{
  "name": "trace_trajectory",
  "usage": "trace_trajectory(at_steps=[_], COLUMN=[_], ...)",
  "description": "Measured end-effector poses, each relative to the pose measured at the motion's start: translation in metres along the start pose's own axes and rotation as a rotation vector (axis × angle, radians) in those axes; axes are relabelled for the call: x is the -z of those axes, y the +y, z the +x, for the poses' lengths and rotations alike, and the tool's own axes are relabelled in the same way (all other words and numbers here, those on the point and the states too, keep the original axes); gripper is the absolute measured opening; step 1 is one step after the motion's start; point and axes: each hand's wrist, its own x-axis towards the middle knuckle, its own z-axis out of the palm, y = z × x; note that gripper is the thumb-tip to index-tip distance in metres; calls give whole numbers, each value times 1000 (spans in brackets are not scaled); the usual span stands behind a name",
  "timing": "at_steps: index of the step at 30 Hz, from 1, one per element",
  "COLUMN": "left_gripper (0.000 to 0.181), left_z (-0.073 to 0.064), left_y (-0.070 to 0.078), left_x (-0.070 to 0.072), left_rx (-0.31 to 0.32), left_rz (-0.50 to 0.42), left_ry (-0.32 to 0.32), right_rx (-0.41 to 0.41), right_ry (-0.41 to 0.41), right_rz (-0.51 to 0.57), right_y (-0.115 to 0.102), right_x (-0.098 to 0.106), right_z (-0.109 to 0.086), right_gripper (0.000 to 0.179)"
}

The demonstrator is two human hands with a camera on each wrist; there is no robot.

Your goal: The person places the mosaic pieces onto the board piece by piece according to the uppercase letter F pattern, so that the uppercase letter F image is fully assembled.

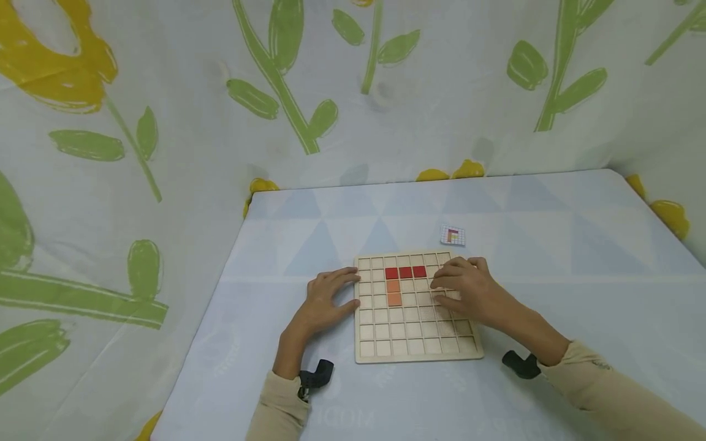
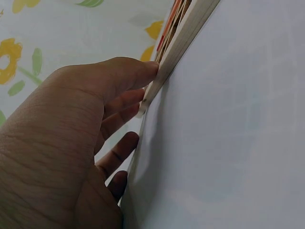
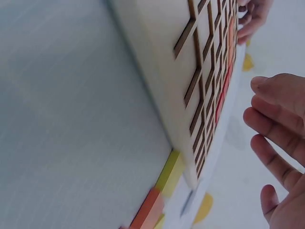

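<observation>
A wooden grid board (image 1: 408,350) lies on the table, with three red tiles (image 1: 405,272) in a row and orange tiles (image 1: 394,293) running down under the leftmost red one. My left hand (image 1: 324,301) touches the board's left edge; in the left wrist view the thumb rests against its side. Over the board's right part hovers my right hand (image 1: 473,293), fingers loosely bent. The right wrist view shows nothing between those fingers. Beside the board there, a yellow block (image 3: 169,174) and an orange block (image 3: 147,210) lie on the table, hidden in the head view.
A small pattern card (image 1: 453,235) lies behind the board. The table (image 1: 265,245) has a pale blue triangle print. A flowered cloth (image 1: 187,73) hangs behind and to the left. Black wrist mounts (image 1: 317,373) stick out at both wrists.
</observation>
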Motion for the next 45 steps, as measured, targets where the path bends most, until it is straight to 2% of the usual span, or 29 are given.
trace_trajectory(at_steps=[4, 9, 13, 18, 25, 31, 35, 45], left_gripper=[49, 50, 49, 49, 50, 50, 50, 49], left_z=[-1, -2, -3, -3, -3, -3, -2, 0], left_y=[-1, -3, -4, -5, -3, -2, 0, 2], left_x=[0, 1, 1, 1, 2, 3, 3, 1], left_rx=[0, 16, 28, 37, 34, 24, 28, 20], left_rz=[3, -4, -9, -13, -23, -20, -18, -25], left_ry=[0, -17, -25, -30, -31, -7, -12, -9], right_rx=[-28, -98, -120, -127, -196, -184, -172, -139], right_ry=[19, -6, -5, 18, -17, 6, 19, 88], right_rz=[-15, -59, -95, -106, -106, -142, -156, -122], right_y=[7, 12, 18, 25, 31, 38, 40, 40], right_x=[7, 13, 16, 18, 21, 19, 20, 23], right_z=[-12, -24, -34, -45, -60, -67, -70, -68], right_gripper=[22, 20, 21, 24, 20, 21, 22, 23])
